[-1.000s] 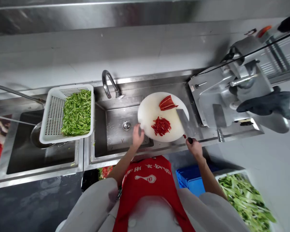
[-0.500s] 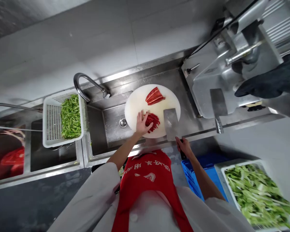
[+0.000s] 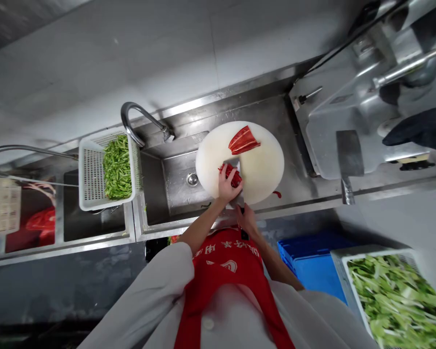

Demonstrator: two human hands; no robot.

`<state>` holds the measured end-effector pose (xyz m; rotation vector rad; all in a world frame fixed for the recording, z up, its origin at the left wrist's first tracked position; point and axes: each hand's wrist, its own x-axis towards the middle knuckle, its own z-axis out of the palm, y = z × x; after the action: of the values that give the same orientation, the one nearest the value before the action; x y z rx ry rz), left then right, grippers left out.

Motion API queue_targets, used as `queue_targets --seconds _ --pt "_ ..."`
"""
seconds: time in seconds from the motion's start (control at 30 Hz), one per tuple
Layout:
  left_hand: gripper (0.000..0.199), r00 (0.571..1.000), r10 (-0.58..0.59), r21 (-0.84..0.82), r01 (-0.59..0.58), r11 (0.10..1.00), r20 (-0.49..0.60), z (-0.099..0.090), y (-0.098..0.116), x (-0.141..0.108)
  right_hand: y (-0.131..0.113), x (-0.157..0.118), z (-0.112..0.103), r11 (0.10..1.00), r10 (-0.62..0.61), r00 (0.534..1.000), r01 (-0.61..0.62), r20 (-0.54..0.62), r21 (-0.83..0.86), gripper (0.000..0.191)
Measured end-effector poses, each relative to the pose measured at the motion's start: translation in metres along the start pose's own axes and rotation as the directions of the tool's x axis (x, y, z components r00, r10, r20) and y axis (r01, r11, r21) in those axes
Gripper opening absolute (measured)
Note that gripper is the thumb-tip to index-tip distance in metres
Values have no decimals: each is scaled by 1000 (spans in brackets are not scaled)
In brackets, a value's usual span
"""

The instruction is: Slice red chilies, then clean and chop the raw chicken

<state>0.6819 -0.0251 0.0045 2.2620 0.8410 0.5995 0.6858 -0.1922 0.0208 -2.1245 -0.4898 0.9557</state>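
On the round white cutting board (image 3: 263,172), larger flat red pepper pieces (image 3: 243,140) lie near the back. A pile of red pepper strips (image 3: 234,176) rests on the flat blade of the cleaver (image 3: 236,164) at the board's front left. My left hand (image 3: 228,186) is closed over the strips, pressing them against the blade. My right hand (image 3: 245,219) grips the cleaver's dark handle at the board's front edge, close beside my left hand.
A white basket of green strips (image 3: 135,169) stands left of the sink, by a curved faucet (image 3: 145,114). A second cleaver (image 3: 350,152) lies at the right. Lower right are a blue crate (image 3: 318,271) and a basket of leafy greens (image 3: 354,286).
The cleaver has moved left from the board's right side and under the strips. My right hand has come beside my left, whose fingers have closed over the strips. The view has shifted slightly.
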Motion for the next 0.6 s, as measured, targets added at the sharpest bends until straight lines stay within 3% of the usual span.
queue_targets --seconds 0.07,0.13,0.27,0.37,0.43,0.5,0.6 --pt "59 998 -4 -10 3 1000 -61 -24 -4 4 -18 -1 7 998 -51 998 52 25 -39 37" --pt "57 990 -18 7 19 1000 -143 -63 -12 9 -45 0 19 987 -130 989 136 73 -85 36" --pt "53 937 -54 76 85 993 -344 -178 -53 17 -130 2 74 916 -355 907 386 225 -113 36" --pt "53 869 -86 83 144 986 -488 -278 -110 16 -211 1 146 835 -480 806 541 346 -103 32" --pt "53 807 -132 60 202 977 -576 -337 -158 15 -264 1 199 799 -497 750 592 436 -107 30" --pt "53 739 -200 27 283 959 -644 -383 -209 15 -311 2 248 775 -479 713 618 512 -136 28" --pt "44 667 -339 -23 435 900 -663 -424 -280 16 -361 6 296 732 -433 715 634 549 -248 28"
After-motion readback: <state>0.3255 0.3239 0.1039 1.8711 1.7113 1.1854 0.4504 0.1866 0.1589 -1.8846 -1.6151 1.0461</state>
